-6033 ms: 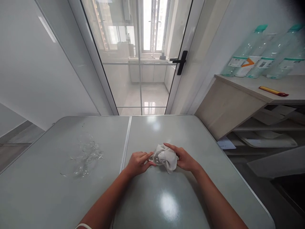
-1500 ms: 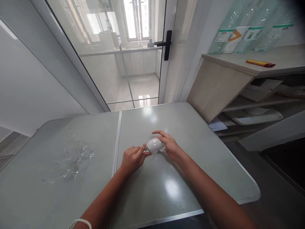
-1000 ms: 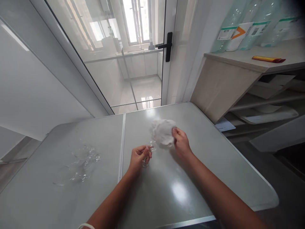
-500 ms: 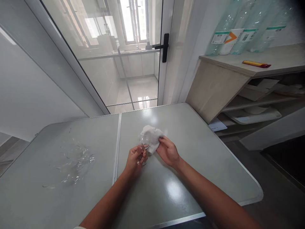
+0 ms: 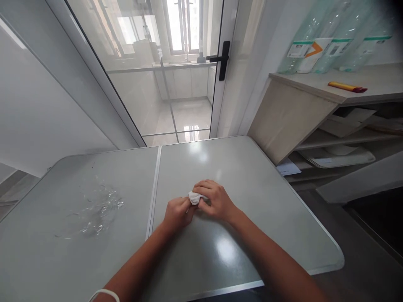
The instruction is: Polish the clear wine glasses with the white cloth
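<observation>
Over the folding table (image 5: 252, 184), both of my hands meet in front of me. My right hand (image 5: 215, 199) is closed around a white cloth (image 5: 195, 198), bunched up between the two hands. Pressed against the cloth from the left, my left hand (image 5: 177, 213) is closed with its fingers curled. The small clear stemmed glass that showed in this hand a moment ago is hidden now by the cloth and fingers.
Crumpled clear plastic (image 5: 102, 209) lies on the table's left half. Behind the table stands a glass door with a black handle (image 5: 224, 61). At right, a wooden shelf unit (image 5: 292, 113) carries large clear bottles (image 5: 333, 46) and a yellow-red packet (image 5: 347, 87).
My right hand has moved left and closed the spread-out cloth into a bunch over the stemmed glass. The glass has gone out of sight. My view has shifted slightly.
</observation>
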`<act>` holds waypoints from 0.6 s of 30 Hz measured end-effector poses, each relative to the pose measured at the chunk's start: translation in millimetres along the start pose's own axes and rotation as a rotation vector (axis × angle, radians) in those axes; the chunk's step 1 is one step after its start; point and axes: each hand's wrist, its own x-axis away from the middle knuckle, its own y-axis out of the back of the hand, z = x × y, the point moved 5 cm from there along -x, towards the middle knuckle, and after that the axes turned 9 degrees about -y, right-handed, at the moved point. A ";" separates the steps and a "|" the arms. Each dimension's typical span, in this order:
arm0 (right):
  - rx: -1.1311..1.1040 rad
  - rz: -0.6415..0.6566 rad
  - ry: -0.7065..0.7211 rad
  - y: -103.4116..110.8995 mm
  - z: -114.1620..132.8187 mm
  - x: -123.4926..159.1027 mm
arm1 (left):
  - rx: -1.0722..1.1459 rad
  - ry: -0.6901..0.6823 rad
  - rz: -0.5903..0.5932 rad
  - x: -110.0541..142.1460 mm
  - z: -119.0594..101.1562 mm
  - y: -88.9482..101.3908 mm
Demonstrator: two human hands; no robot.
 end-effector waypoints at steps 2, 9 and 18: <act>-0.203 0.042 -0.125 1.9 -9.2 -0.8 | -0.090 -0.186 0.051 0.5 -6.8 2.3; -1.288 -0.039 -0.517 -11.9 -37.4 -4.0 | 0.117 0.065 -0.189 1.7 -3.9 5.8; -0.720 -0.286 -0.066 -15.7 -11.7 7.3 | 0.996 0.689 -0.367 2.6 19.0 -18.8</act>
